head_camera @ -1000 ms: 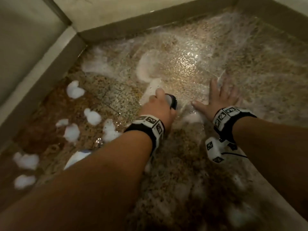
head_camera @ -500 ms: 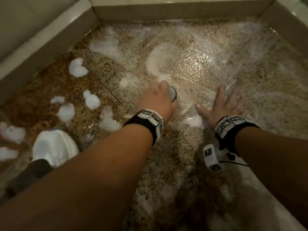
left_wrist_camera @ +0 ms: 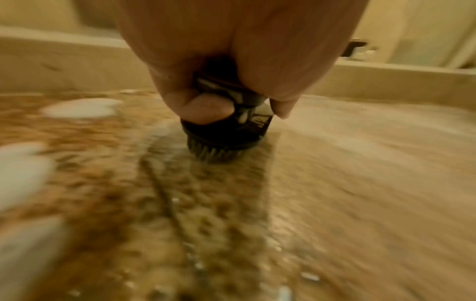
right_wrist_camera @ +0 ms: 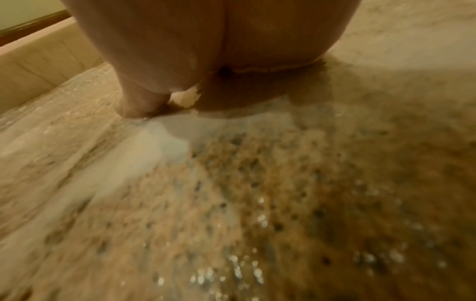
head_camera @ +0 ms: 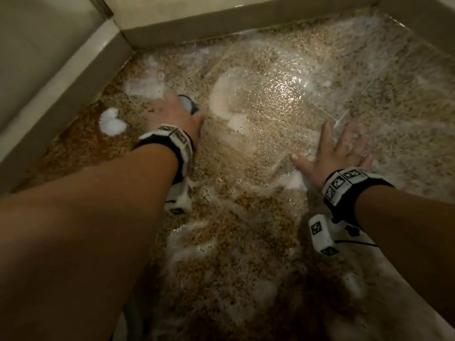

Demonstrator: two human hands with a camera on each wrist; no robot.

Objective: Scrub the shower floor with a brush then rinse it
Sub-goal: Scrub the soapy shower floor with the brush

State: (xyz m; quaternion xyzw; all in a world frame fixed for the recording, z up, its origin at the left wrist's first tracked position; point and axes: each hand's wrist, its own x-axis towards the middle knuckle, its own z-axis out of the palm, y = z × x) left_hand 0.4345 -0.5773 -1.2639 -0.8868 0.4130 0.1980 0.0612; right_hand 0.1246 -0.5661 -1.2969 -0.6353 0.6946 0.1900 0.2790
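My left hand (head_camera: 172, 112) grips the round scrub brush (left_wrist_camera: 226, 134), bristles down on the soapy shower floor (head_camera: 258, 148) (near the left curb (head_camera: 73, 67)); my right hand (head_camera: 337, 151) lies flat, fingers spread.

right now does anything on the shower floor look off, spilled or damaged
Nothing stands out. The shower floor is wet with patches of foam, as scrubbing would leave it. The left hand grips the brush, bristles down on the stone, and the right hand rests flat, fingers spread. No cracks or chips show.
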